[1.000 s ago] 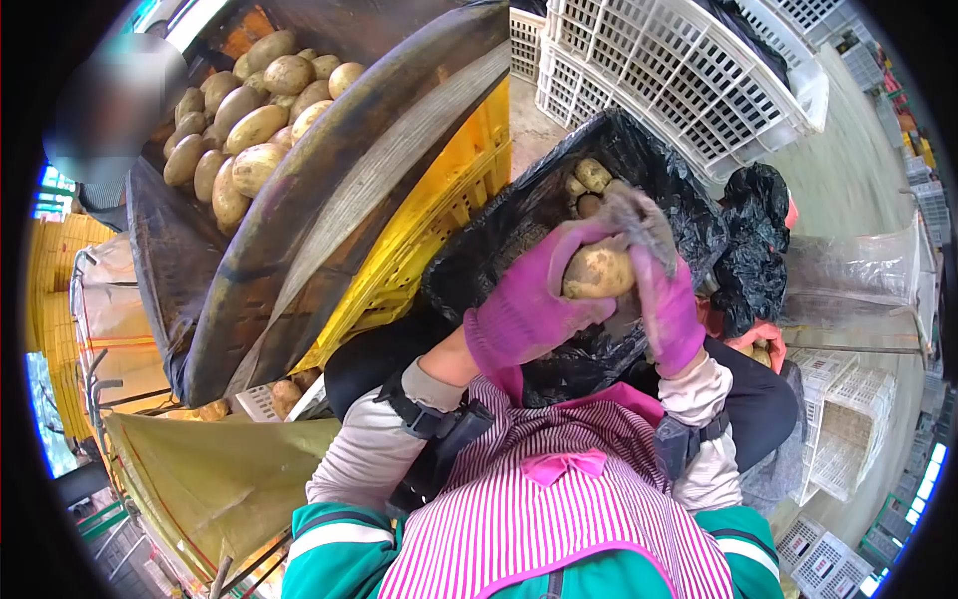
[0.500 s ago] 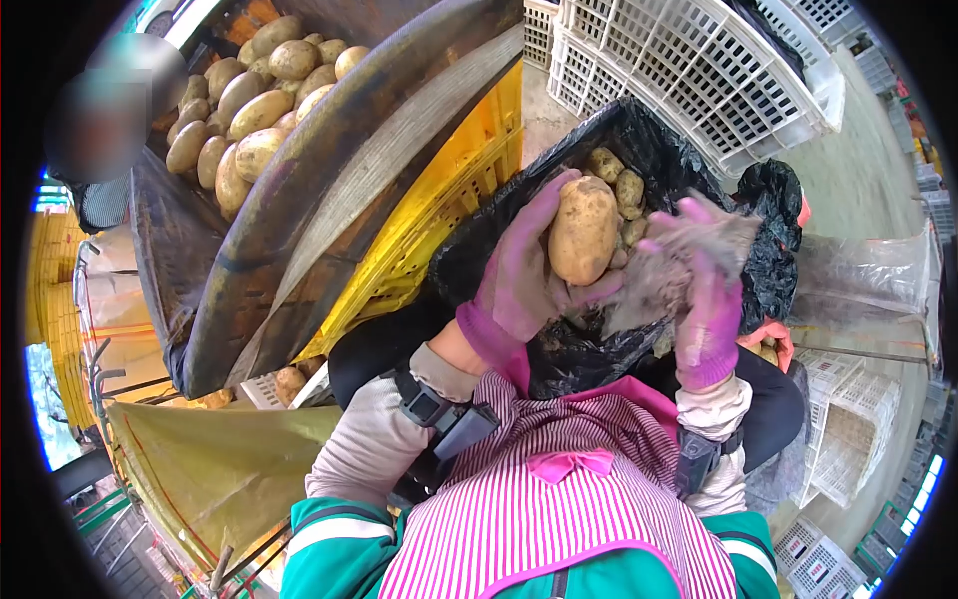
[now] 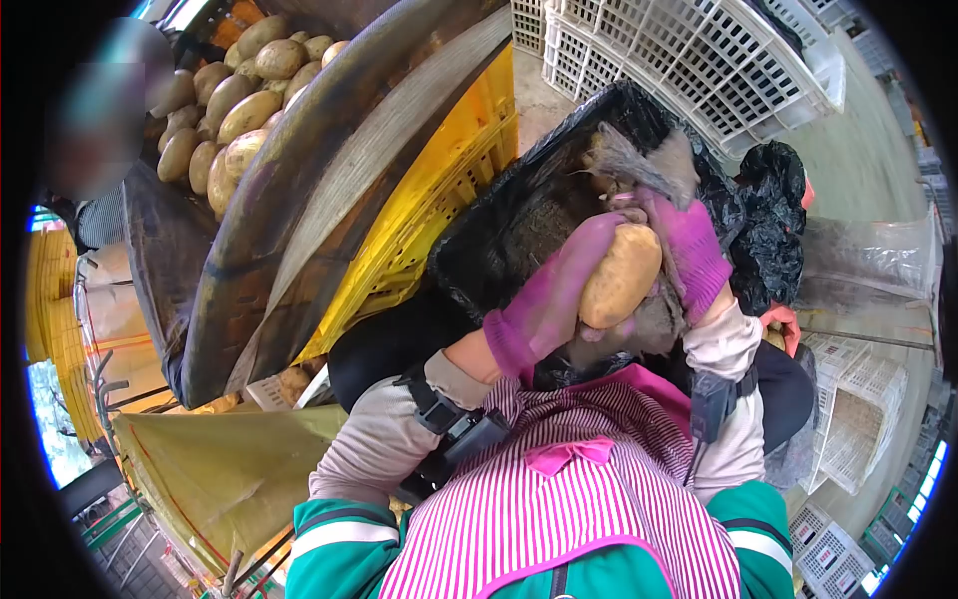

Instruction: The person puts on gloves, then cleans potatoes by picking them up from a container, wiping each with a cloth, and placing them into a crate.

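Observation:
A large tan potato (image 3: 621,278) rests in my left hand (image 3: 549,298), which wears a purple glove and curls around its side. My right hand (image 3: 691,245), gloved alike, is closed on a dirty grey cloth (image 3: 644,170). Part of the cloth sticks out beyond the fingers, and more of it lies against the potato's right side and under it. Both hands are over a crate lined with a black plastic bag (image 3: 479,245). The fingertips are partly hidden behind the potato and the cloth.
A heap of potatoes (image 3: 235,105) fills a dark-lined container at the upper left, beside a yellow crate (image 3: 429,215). White plastic crates (image 3: 689,60) stand at the top, with more at the right (image 3: 858,409). Another person (image 3: 105,120) is at the far left.
Both hands have come together, the potato shifting right and down. The cloth, held apart at the right before, now touches the potato. Small potatoes visible in the crate are now hidden.

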Demonstrator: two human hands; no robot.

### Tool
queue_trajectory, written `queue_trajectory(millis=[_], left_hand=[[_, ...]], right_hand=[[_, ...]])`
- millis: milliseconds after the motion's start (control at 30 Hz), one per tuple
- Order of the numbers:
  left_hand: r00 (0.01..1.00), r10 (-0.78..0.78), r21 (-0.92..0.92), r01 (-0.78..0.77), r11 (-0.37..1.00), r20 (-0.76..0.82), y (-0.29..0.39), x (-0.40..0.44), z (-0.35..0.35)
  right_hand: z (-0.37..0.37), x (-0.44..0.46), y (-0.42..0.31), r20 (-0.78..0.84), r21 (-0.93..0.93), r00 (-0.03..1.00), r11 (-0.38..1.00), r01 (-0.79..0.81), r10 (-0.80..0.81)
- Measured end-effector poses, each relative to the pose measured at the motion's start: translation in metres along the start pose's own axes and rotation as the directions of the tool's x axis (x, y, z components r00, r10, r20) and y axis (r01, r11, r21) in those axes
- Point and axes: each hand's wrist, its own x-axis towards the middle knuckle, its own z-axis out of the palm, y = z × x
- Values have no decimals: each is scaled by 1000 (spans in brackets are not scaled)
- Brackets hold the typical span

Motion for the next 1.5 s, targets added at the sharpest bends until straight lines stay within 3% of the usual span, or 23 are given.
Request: queue_trajectory(millis=[167,233,300,367,500,600,667,700,767,800,833,867,900,933,967,1033,1133,1233,1300,1367,1400,1433,1500], left_hand=[[951,-122,-762,302,574,285,12,2,-12],[955,-254,-748,278,603,150,10,2,-6],[955,-192,-771,297,564,227,5,5,-12],[948,-124,-790,313,527,293,6,5,-13],[968,-252,-729,183,660,15,8,-2,2],[983,-110,-677,-20,736,-148,-29,-6,7],[972,220,-990,104,-93,81,-53,-7,-1],[972,222,-990,100,-96,77,-53,-3,-7],[986,4,-895,147,421,164,-44,6,-10],[988,-128,-753,152,641,90,-29,5,-3],[980,-190,-676,183,714,65,-19,6,0],[977,-203,-667,197,719,70,-12,6,-1],[974,-205,-683,212,699,93,-5,4,-2],[973,-200,-699,223,680,116,1,2,-4],[973,-189,-713,225,664,132,8,0,-6],[976,-192,-676,209,707,102,13,-2,-9],[992,-113,-384,81,920,-61,7,-2,-5],[956,274,427,-204,881,-109,-13,-4,-4],[919,393,620,-323,715,26,-19,-9,-10],[731,680,497,-612,615,59,-24,1,-6],[974,227,-84,-228,970,-18,0,-1,-3],[946,-244,-594,323,737,212,13,-2,-1],[965,-197,-621,261,739,171,12,-1,-2]], right_hand=[[5,-16,32,-328,225,944,972,64,14],[-4,-25,23,-12,833,866,484,-268,500],[-13,-32,10,67,765,817,496,-411,573],[-5,-37,1,-270,552,878,811,-196,396],[9,-48,-57,-356,259,915,961,-99,190],[18,-37,-88,-299,-484,853,838,250,-427],[36,-29,-81,-383,-397,841,890,224,-382],[42,-25,-76,-407,-367,837,905,217,-366],[46,-9,-59,-396,406,909,913,45,132],[38,2,-46,-401,406,907,912,52,127],[25,9,-27,-222,-108,970,986,-128,102],[15,11,-15,-46,-613,983,771,-169,179],[11,7,-12,-49,-614,983,770,-171,179],[7,4,-11,-169,98,944,958,-270,283],[4,2,-11,-174,758,885,632,-158,431],[7,-10,-16,-217,798,853,590,-125,475],[35,-29,-58,-452,190,892,979,72,22],[30,-31,-77,-184,-520,922,830,204,-341],[38,-16,-25,-271,472,962,865,170,-42],[14,-1,-2,-97,545,928,799,-253,360],[4,-2,0,-128,414,906,852,-322,404],[-3,-4,-1,-160,272,881,878,-394,445],[-1,-11,-12,-184,482,849,798,-360,495]])
